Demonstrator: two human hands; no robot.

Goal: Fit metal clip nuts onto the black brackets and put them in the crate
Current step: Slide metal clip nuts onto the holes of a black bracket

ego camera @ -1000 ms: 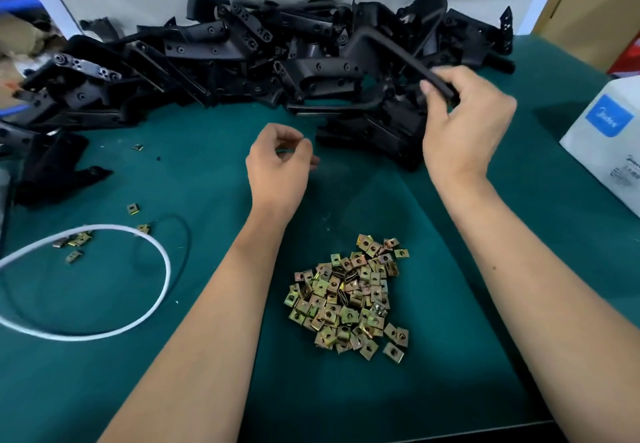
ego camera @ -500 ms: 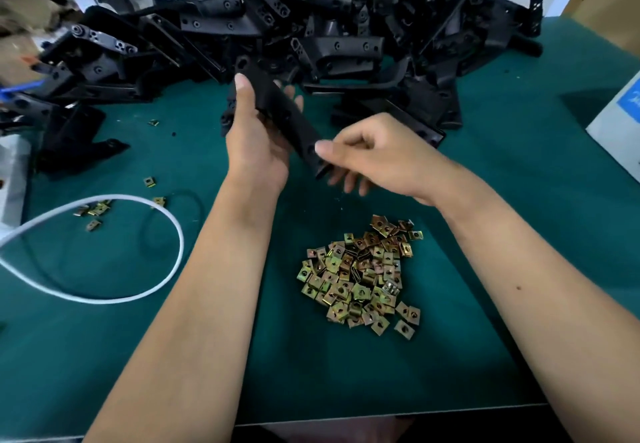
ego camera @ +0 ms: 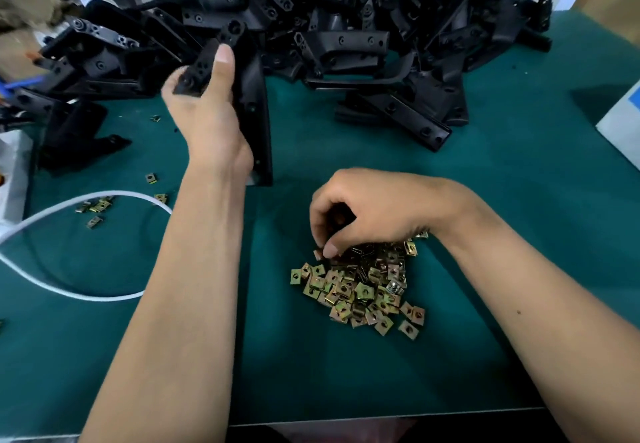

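Observation:
My left hand (ego camera: 207, 113) grips a long black bracket (ego camera: 254, 110) and holds it upright above the green mat, its lower end near the mat. My right hand (ego camera: 374, 214) reaches down into the far edge of a heap of brass-coloured clip nuts (ego camera: 360, 290). Its fingers are curled, and the fingertips pinch at a nut at the heap's near-left corner. A big pile of black brackets (ego camera: 346, 34) fills the back of the table. No crate is in view.
A loop of white cable (ego camera: 69, 269) lies on the green mat (ego camera: 519, 200) at the left, with a few stray clip nuts (ego camera: 97, 207) near it. A white box (ego camera: 620, 120) stands at the right edge. The table's front edge runs just below my forearms.
My right hand has let go of the bracket and dropped to the clip nut heap. My left hand now holds the bracket alone, turned more upright.

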